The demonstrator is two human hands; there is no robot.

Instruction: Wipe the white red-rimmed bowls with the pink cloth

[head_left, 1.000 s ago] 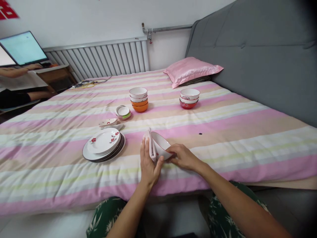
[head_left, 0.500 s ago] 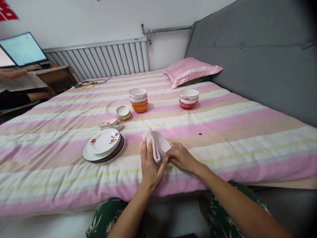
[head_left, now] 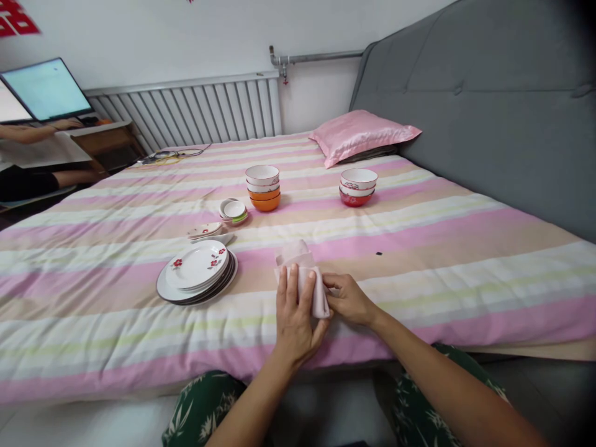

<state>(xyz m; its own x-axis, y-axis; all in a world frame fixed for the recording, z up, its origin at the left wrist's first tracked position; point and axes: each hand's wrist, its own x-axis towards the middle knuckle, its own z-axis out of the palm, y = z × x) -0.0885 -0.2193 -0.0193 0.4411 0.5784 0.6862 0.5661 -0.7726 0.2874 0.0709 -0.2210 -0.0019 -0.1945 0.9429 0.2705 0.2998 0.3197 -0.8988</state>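
Note:
A folded pale pink cloth (head_left: 313, 288) is under the fingers of my left hand (head_left: 297, 320), which presses it against a bowl. The cloth hides nearly all of the bowl. Fingers of my right hand (head_left: 349, 299) pinch at the bowl's right edge, close to my left thumb. To the left of my hands lies a stack of plates (head_left: 198, 266), the top one white with red flowers. Behind it sit small shallow dishes (head_left: 205, 231) and a little pile of small bowls (head_left: 233, 210).
Farther back stand a stack of white and orange bowls (head_left: 263, 188) and a stack with a red bowl (head_left: 357, 187) at the bottom. A pink pillow (head_left: 363, 135) rests by the grey headboard (head_left: 465, 105). A small black piece (head_left: 379, 253) lies on the striped bedspread. Another person's arm (head_left: 32, 133) shows at a desk.
My left hand and the cloth have shifted right and toward me, over the bowl, whose white inside showed before and is now covered. My right hand keeps its hold at the edge.

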